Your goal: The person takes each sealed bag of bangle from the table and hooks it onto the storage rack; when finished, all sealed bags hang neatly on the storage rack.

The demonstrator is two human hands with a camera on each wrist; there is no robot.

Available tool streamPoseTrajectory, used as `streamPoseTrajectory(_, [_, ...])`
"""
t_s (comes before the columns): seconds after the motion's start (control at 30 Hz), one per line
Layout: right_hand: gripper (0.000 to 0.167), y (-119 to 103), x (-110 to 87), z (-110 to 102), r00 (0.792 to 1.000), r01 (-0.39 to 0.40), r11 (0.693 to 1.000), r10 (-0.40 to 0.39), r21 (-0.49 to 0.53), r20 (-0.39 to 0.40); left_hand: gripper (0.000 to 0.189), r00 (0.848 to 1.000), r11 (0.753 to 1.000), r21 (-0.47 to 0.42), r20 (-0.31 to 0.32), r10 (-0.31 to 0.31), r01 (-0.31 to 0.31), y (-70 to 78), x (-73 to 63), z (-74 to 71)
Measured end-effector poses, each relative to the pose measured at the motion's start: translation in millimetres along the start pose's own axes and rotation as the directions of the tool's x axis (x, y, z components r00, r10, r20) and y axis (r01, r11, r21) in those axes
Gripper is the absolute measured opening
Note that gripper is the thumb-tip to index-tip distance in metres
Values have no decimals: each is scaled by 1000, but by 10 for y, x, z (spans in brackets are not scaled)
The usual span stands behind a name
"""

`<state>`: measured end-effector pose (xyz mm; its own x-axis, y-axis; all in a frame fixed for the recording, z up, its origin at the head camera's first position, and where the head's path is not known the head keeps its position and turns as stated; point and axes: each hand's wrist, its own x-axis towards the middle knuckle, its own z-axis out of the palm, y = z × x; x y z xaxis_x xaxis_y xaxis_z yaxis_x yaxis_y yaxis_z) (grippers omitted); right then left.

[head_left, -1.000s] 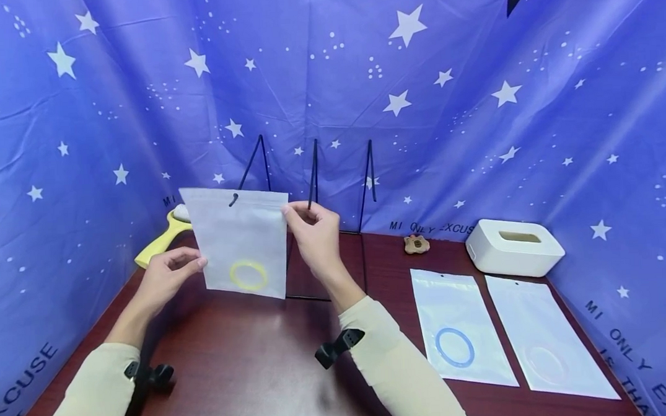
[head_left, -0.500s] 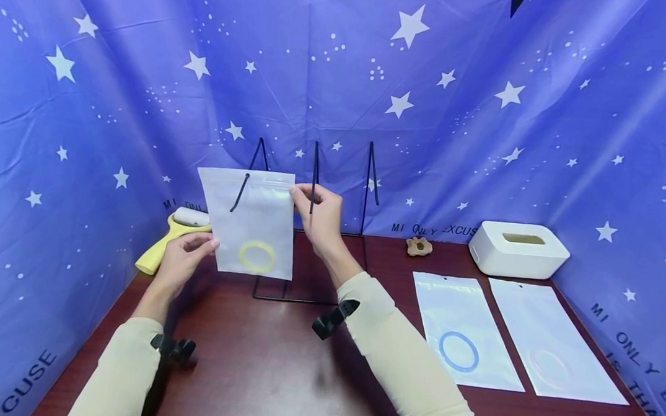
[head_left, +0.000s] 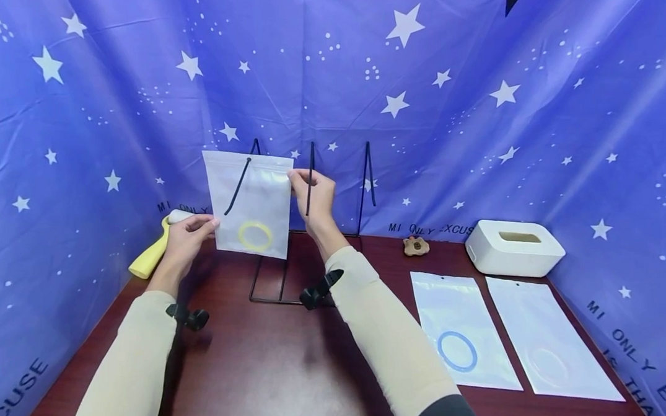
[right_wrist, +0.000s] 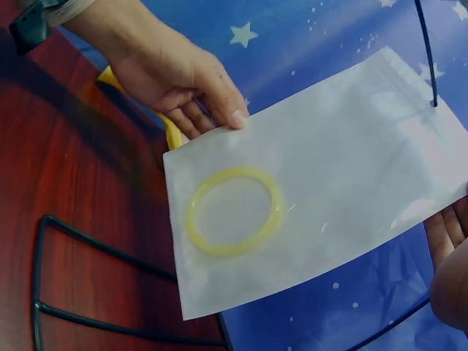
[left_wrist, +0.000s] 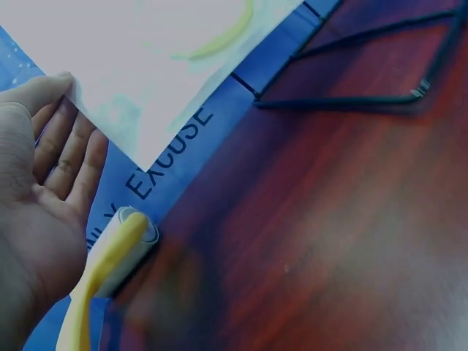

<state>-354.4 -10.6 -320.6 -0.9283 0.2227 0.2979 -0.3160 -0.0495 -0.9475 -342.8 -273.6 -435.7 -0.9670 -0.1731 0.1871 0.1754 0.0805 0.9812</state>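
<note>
A white zip bag [head_left: 271, 198] with a yellow ring [right_wrist: 275, 212] showing through it hangs on the left hook [head_left: 237, 188] of a black wire stand [head_left: 276, 302]. The hook passes through the hole near the bag's top, and its tip stands out in front. My left hand [head_left: 184, 244] pinches the bag's left edge, low down, between thumb and fingers. Near the top of the right edge, my right hand [head_left: 321, 199] pinches the bag, just behind the middle hook [head_left: 310, 178].
Two more white bags lie flat at the right, one with a blue ring [head_left: 473, 351], one with a pale ring [head_left: 566, 368]. Behind them are a white tissue box [head_left: 494, 263] and a small brown flower-shaped object [head_left: 416, 246]. A yellow-handled lint roller [head_left: 150, 256] lies left.
Both hands have moved the bag up and back along the left hook, so more of the hook now sticks out in front. The bags lying at the right have stayed put.
</note>
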Motion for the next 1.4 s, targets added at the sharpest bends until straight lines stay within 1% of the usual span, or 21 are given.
streamPoseTrajectory(0.1, [16,3,62,44,1000,-19,1000,19,15,-20,12,999,999,-28,-6,-36,36,34,64,17])
streamPoseTrajectory(0.23, [17,-23,130,80,998,-32,999,33,12,-47,14,998,998,-26,-6,-64,64,56,130,66])
streamPoseTrajectory(0.33, [15,-40,182,99,996,-40,999,38,-23,-76,18,997,997,23,-10,-77,77,63,176,110])
streamPoseTrajectory(0.4, [15,-45,209,109,995,-45,998,41,-41,-90,16,997,997,36,-12,-74,75,74,201,126])
streamPoseTrajectory(0.47, [14,-44,228,118,994,-46,997,41,-55,-100,15,998,996,61,-4,-59,60,85,217,129])
streamPoseTrajectory(0.57, [15,-30,235,114,994,-47,996,39,-70,-106,15,999,997,65,16,-37,36,84,231,118])
streamPoseTrajectory(0.7, [15,11,217,92,995,-51,996,43,-78,-95,20,998,998,44,38,-45,44,73,234,98])
streamPoseTrajectory(0.83, [16,57,202,57,997,-35,999,33,-34,-68,23,997,995,74,43,-67,64,85,238,77])
streamPoseTrajectory(0.97, [17,126,213,-5,999,-23,999,24,48,-34,27,996,989,123,43,-82,76,133,228,61])
streamPoseTrajectory(1.07, [19,186,225,-87,1000,-23,998,24,66,-10,36,997,990,129,48,-65,58,159,209,46])
streamPoseTrajectory(1.17, [21,247,228,-201,1000,-29,999,29,16,4,46,999,993,113,46,-18,12,170,180,25])
streamPoseTrajectory(1.23, [21,295,224,-294,999,-32,999,33,-13,13,50,999,996,85,46,16,-20,169,150,14])
streamPoseTrajectory(1.3, [22,353,213,-396,999,-30,999,31,-21,35,53,997,998,36,59,55,-57,154,109,7])
streamPoseTrajectory(1.4, [23,450,179,-565,996,-7,1000,7,4,84,57,987,992,-26,100,129,-127,119,8,11])
